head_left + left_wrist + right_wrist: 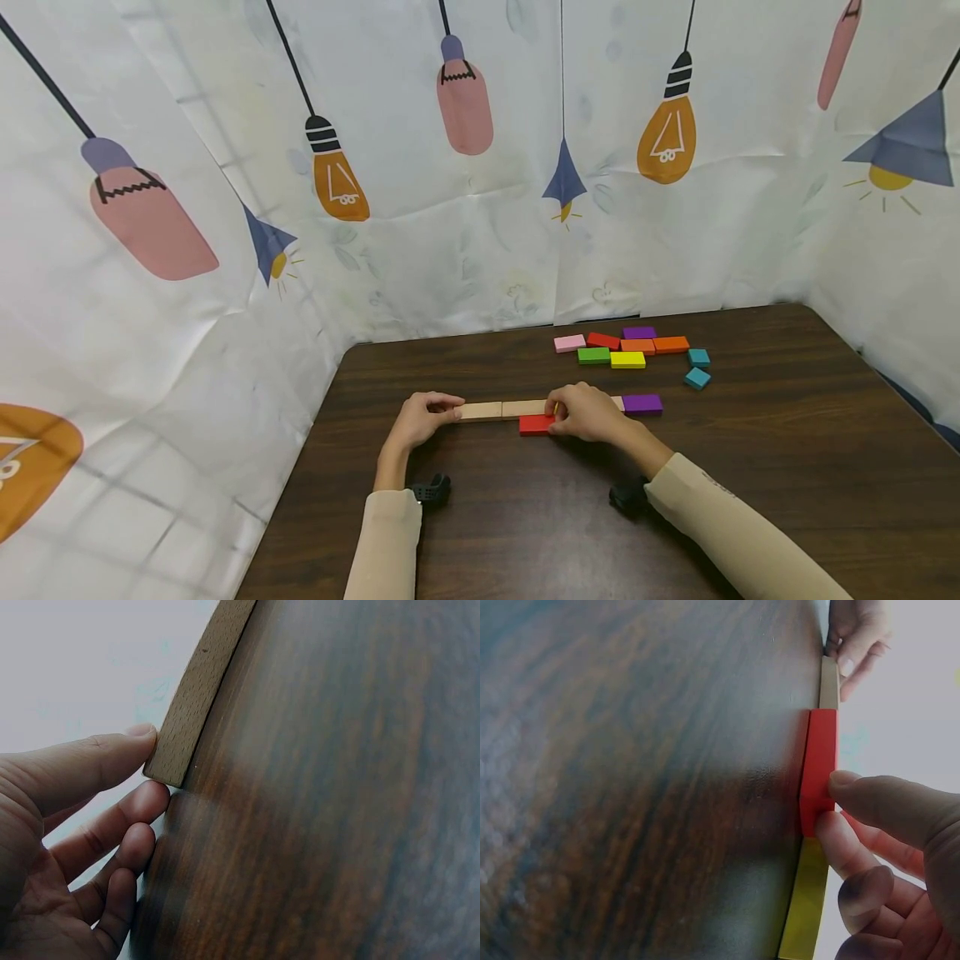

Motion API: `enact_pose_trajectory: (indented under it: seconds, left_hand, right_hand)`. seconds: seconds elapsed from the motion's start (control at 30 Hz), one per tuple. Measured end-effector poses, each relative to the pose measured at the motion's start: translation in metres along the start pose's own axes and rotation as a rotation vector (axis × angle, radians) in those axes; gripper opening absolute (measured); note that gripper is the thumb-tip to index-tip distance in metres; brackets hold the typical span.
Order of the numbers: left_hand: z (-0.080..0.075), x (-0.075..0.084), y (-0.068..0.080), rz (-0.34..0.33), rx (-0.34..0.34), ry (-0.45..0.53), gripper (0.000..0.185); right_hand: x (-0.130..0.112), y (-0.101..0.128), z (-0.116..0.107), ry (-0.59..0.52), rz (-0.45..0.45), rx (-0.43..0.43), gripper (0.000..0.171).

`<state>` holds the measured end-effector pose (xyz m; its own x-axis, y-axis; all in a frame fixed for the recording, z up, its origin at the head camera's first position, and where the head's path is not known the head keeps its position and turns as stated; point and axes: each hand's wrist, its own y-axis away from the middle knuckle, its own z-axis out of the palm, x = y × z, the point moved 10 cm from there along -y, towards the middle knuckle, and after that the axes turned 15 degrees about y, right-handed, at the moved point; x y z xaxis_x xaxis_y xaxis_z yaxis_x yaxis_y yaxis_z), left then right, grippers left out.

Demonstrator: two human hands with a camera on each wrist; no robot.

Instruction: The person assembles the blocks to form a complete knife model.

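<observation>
A row of flat blocks lies across the table. At its left end, the left hand (423, 419) pinches a plain wooden block (480, 412), thumb and index fingertip at its end, seen closely as a wooden block (199, 697) in the left wrist view. With thumb and index finger, the right hand (588, 412) holds the right end of a red block (534, 426), which lies along the row's near side. Another plain wooden block (521, 408) continues the row, then a yellow block (806, 900), mostly hidden by the right hand in the head view. A purple block (642, 405) stands at the right end.
Farther back on the brown table (450, 542) lie several coloured blocks, among them a pink block (569, 343), a green block (594, 356) and a yellow block (627, 360). Two small teal blocks, one nearer (697, 378), lie right of them. A patterned curtain (480, 250) hangs behind.
</observation>
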<state>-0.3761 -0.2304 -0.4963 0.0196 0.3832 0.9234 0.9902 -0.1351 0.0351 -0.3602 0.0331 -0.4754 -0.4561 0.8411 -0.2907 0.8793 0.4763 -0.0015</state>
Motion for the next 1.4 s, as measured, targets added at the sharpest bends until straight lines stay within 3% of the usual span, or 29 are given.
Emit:
enact_pose_trajectory:
  seconds: [0.93,1.2,1.4]
  left_hand:
    - [0.000,0.001,0.000,0.003,-0.003,0.007,0.017]
    - [0.000,0.001,0.000,0.001,0.000,0.026,0.017]
    - [0.000,0.000,0.000,-0.001,-0.002,0.013,0.016]
  right_hand:
    - [0.000,0.000,0.000,-0.018,0.017,-0.017,0.017]
    - [0.008,0.008,-0.018,-0.104,-0.018,0.019,0.015]
    - [0.035,0.018,-0.037,-0.172,-0.016,0.075,0.018]
